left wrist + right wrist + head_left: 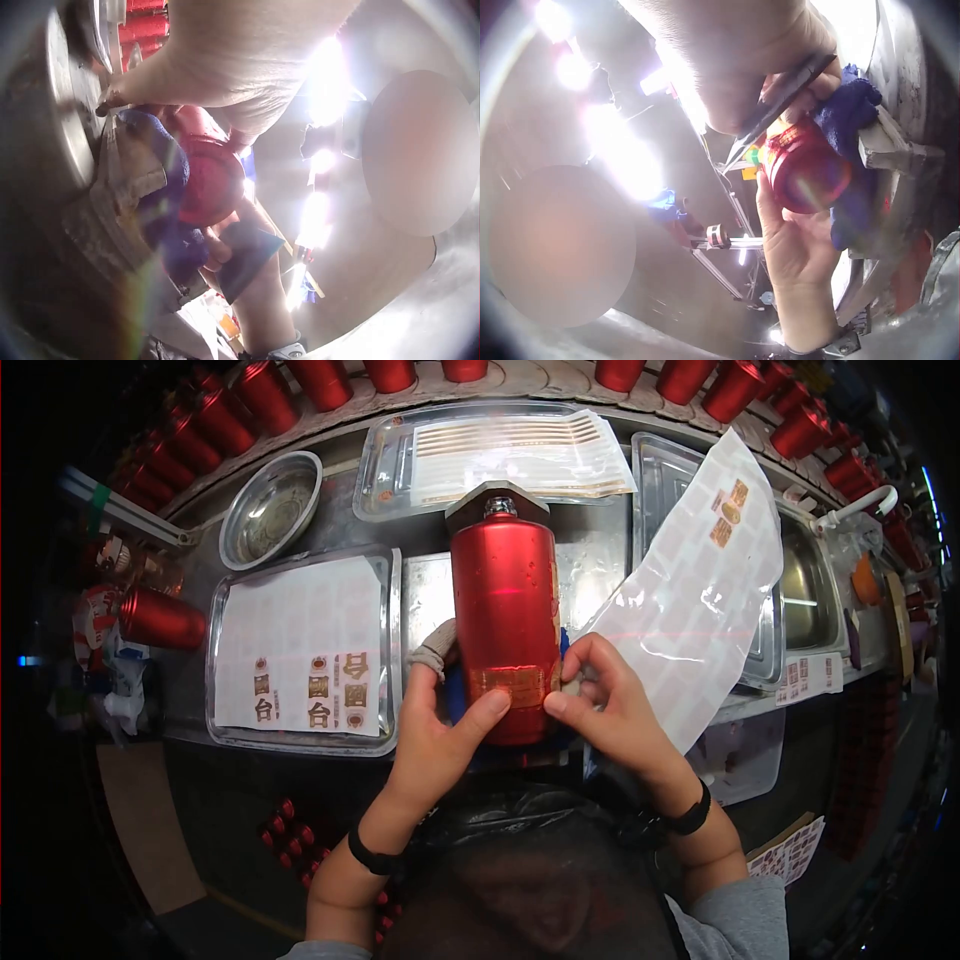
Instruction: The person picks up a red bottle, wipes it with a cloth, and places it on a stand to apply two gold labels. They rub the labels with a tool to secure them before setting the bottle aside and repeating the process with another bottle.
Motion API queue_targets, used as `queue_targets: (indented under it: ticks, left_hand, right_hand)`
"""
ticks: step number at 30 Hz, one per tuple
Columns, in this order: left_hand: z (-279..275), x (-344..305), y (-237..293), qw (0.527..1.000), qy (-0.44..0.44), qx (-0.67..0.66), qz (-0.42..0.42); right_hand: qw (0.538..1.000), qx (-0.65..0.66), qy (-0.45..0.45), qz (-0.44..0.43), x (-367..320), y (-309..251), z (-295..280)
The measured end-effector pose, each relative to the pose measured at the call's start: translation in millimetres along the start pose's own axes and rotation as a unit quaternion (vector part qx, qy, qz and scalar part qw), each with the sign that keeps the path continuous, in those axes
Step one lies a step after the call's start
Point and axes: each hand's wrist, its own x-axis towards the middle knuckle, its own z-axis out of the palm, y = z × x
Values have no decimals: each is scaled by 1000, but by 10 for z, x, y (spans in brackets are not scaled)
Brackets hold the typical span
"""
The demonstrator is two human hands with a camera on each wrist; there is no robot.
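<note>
A red bottle (505, 600) lies on a blue cloth (161, 150), its neck pointing away in the head view. Near its base is a gold label (512, 686). My left hand (438, 735) grips the bottle's left side, thumb on the label's left part; a pale cover wraps one finger. My right hand (625, 715) is at the label's right edge, thumb tip touching it and index finger bent. Both wrist views show a dark flat piece (791, 97) held in the right hand. The round bottle base (214, 181) shows in the left wrist view. Some right fingers are hidden.
Left of the bottle lies a tray (393, 650) with a printed sheet; a metal bowl (235, 550) is behind it. Another tray (372, 490) with striped sheets is at the back. A large clear sheet (690, 590) lies right, beside a sink (812, 600). Red bottles line the back.
</note>
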Motion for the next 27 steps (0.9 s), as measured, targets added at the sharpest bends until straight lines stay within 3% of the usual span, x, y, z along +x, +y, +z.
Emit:
queue_targets:
  ticks: [4,11,14,18,21,24,25,27]
  left_hand:
    - [-56,2,16,996,4,-81,-37]
    - [-18,3,13,995,20,-86,-37]
    - [-6,-18,-30,995,38,-88,-24]
    - [-129,-8,-67,989,19,-133,-59]
    - [-173,-18,-90,987,20,-147,-56]
    - [-153,-14,-102,991,19,-123,-42]
    - [-131,-12,-107,993,19,-107,-37]
    - [-80,-8,-123,993,26,-114,-19]
  right_hand:
    - [993,104,14,49,40,-40,-7]
    - [996,-51,68,7,44,15,126]
    - [996,-35,85,-5,44,31,169]
    - [993,-25,94,69,48,-100,36]
    - [958,234,141,87,101,-133,-172]
    - [920,268,256,125,102,-215,-104]
    - [950,234,187,90,45,-165,-164]
    - [972,154,168,51,-8,-240,-48]
